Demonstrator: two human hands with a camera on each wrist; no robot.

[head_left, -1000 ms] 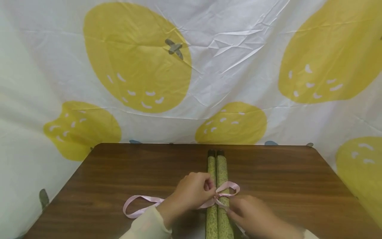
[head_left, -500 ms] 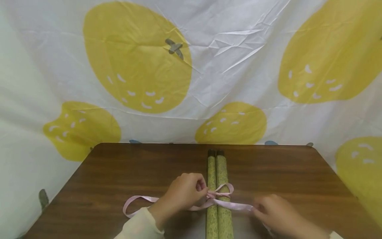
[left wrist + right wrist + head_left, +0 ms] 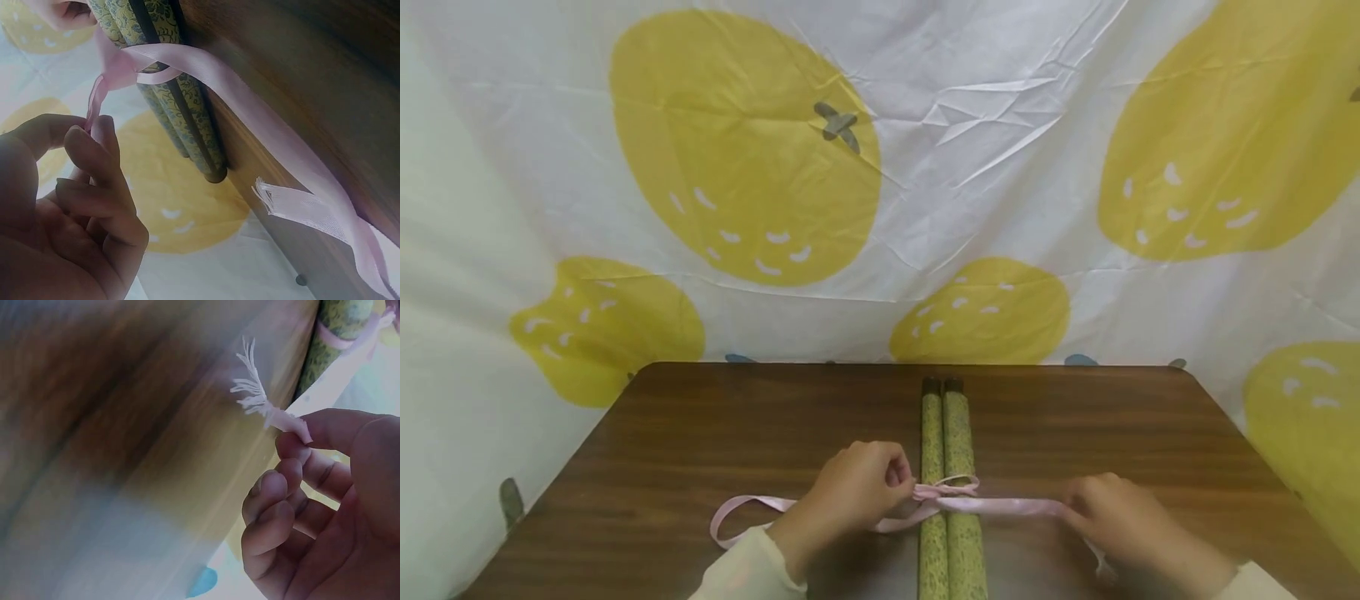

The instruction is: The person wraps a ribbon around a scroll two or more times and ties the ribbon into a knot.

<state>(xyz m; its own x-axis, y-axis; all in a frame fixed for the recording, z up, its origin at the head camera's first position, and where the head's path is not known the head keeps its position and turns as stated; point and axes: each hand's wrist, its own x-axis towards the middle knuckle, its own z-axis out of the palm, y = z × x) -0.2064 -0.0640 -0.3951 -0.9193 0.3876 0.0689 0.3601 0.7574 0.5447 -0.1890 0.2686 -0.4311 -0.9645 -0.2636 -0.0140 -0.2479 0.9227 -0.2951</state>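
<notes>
Two long rolls covered in green patterned fabric, perhaps scrolls (image 3: 957,450), lie side by side on the table with dark ends at the back. A pink ribbon (image 3: 1000,506) goes around both and crosses on top, with a small loop over the right roll. My left hand (image 3: 857,483) pinches a part of the ribbon between thumb and forefinger just left of the crossing, as the left wrist view shows. To the right, my right hand (image 3: 1116,512) pinches the other end, stretched nearly straight from the crossing. A frayed tip (image 3: 253,387) sticks out past its fingers.
A slack ribbon loop (image 3: 730,517) lies on the brown wooden table (image 3: 760,417) left of the left wrist. Behind the table's far edge hangs a white cloth (image 3: 992,167) printed with yellow fruit.
My right hand has moved right, away from the rolls, drawing its ribbon end out straight. My left hand has shifted slightly left, and the loop over the right roll has become smaller and flatter.
</notes>
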